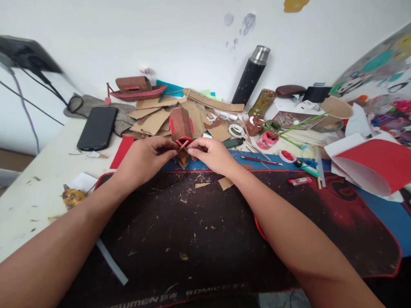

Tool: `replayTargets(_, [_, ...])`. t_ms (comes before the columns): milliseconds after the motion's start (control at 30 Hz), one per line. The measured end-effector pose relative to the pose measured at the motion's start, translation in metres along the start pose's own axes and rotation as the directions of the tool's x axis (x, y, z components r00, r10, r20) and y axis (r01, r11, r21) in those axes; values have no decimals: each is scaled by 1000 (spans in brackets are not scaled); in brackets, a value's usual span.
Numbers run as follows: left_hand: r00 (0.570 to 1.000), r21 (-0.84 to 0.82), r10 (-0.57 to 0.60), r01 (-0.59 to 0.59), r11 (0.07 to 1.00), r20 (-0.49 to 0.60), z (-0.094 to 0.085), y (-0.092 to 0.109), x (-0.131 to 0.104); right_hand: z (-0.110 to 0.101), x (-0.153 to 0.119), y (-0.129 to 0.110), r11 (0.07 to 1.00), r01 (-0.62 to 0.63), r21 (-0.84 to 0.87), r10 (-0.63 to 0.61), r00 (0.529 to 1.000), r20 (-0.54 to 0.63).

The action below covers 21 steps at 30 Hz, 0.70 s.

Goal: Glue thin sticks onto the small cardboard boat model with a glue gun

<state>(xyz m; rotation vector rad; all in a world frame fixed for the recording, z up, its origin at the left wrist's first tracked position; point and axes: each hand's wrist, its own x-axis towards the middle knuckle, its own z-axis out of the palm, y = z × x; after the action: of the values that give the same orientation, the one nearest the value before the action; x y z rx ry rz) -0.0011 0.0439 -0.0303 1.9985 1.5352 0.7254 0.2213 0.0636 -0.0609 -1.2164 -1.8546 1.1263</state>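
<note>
A small brown cardboard boat with a curved roof (181, 122) and red side strips stands at the back edge of the dark mat, its pointed end toward me. My left hand (146, 160) is closed at the boat's left side, thumb and fingers pinched near a thin reddish stick (183, 144) at the front opening. From the right, my right hand (212, 155) pinches at the same spot, its fingertips almost meeting the left ones. What exactly sits between the fingertips is too small to tell.
Cardboard scraps (154, 119) and a second boat (138, 89) lie behind. A phone (97, 128) is at left. Paint pots (267, 140), a brush (261, 160), a black flask (251, 75) and red paper (375, 162) are to the right. Shavings dot the mat (192, 239).
</note>
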Motion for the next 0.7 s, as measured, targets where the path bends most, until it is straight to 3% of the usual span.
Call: replayTargets(700, [999, -22, 35, -35, 999, 20, 0, 0, 0, 0, -1, -5, 999, -6, 38, 6, 1000, 1])
